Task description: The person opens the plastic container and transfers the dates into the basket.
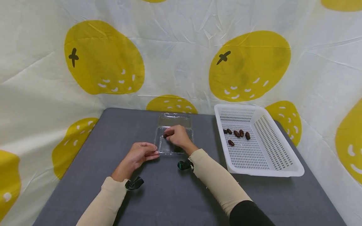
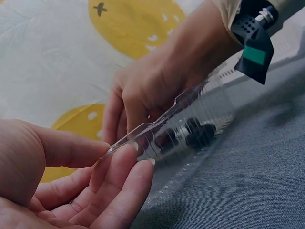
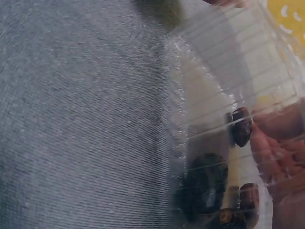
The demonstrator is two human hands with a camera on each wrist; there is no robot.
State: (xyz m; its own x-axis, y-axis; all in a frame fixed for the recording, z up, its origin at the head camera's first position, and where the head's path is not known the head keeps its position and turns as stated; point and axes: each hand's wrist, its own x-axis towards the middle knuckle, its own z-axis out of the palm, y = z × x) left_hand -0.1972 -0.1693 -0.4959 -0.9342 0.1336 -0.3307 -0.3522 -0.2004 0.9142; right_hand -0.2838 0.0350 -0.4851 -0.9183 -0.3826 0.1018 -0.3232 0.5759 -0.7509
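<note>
A clear plastic clamshell box point(image 1: 162, 148) lies with its lid point(image 1: 175, 121) folded back at the far edge of the table. At its front left corner my left hand point(image 1: 141, 154) pinches the rim between thumb and fingers. My right hand point(image 1: 179, 137) reaches down into the box and pinches a dark brown date point(image 1: 165, 136) at its fingertips. Through the clear wall, several dates point(image 2: 200, 136) show on the box floor in the left wrist view. The right wrist view also shows the pinched date point(image 3: 242, 126) behind the ribbed plastic.
To the right stands a white perforated basket point(image 1: 263, 158) with several dates point(image 1: 236, 134) toward its left side. Grey cloth covers the table point(image 1: 181, 194). A white curtain point(image 1: 175, 62) with yellow fruit prints hangs behind and at both sides.
</note>
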